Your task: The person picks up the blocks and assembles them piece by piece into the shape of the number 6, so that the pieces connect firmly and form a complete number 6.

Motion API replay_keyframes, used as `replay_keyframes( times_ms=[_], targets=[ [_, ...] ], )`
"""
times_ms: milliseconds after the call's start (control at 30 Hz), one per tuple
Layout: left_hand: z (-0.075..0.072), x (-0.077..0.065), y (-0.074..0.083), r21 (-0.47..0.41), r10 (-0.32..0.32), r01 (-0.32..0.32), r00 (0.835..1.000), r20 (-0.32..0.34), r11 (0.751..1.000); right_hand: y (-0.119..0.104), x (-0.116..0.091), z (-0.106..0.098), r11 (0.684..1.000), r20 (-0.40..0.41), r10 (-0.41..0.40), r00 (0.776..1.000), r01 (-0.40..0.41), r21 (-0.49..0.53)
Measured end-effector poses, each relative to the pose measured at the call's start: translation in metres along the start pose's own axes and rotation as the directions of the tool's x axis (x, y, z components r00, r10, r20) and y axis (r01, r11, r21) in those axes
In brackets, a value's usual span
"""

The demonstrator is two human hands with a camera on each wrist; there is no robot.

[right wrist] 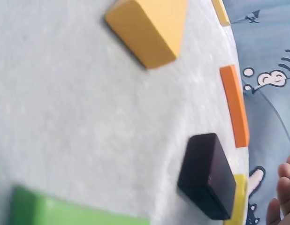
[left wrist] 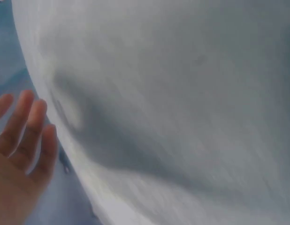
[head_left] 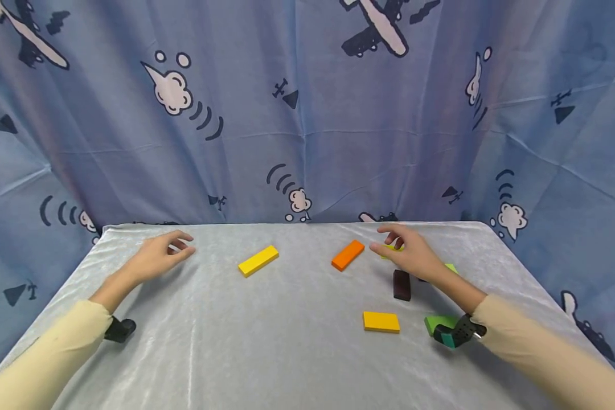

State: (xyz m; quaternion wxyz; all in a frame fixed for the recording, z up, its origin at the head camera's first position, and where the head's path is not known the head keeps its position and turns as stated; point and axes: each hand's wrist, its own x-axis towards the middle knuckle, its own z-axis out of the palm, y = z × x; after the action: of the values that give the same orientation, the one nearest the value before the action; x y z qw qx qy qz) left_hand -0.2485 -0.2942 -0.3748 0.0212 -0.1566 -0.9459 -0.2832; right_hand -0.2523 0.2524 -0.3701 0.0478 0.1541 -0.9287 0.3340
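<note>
My left hand (head_left: 161,255) hovers over the left part of the table, fingers loosely bent and holding nothing; in the left wrist view its fingers (left wrist: 34,122) are spread. Above the right side, my right hand (head_left: 410,253) hangs with thumb and fingers apart, nothing between them. Partly hidden behind it lies a yellow block (head_left: 389,250). An orange block (head_left: 348,255) is to its left, and a dark brown block (head_left: 402,285) lies just below it. Farther left is another yellow block (head_left: 258,261), between the two hands.
An amber-yellow block (head_left: 381,322) lies nearer the front. A green block (head_left: 435,323) is partly covered by the right wrist camera (head_left: 456,332), and a light green block (head_left: 451,267) shows behind the forearm. Blue curtains (head_left: 256,114) surround the cloth-covered table (head_left: 225,341).
</note>
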Motion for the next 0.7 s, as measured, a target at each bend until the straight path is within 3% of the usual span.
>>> replay_keyframes(
  times_ms=[333, 700],
  targets=[
    [0.030, 0.032, 0.029, -0.164, 0.046, -0.032, 0.996, 0.082, 0.986, 0.002, -0.002, 0.016, 0.999, -0.071, 0.019, 0.997, -0.016, 0.048],
    [0.055, 0.050, 0.058, -0.170, 0.073, -0.042, 0.981, 0.178, 0.985, 0.000, -0.009, 0.030, 0.995, -0.046, 0.044, 0.998, -0.040, 0.094]
  ],
)
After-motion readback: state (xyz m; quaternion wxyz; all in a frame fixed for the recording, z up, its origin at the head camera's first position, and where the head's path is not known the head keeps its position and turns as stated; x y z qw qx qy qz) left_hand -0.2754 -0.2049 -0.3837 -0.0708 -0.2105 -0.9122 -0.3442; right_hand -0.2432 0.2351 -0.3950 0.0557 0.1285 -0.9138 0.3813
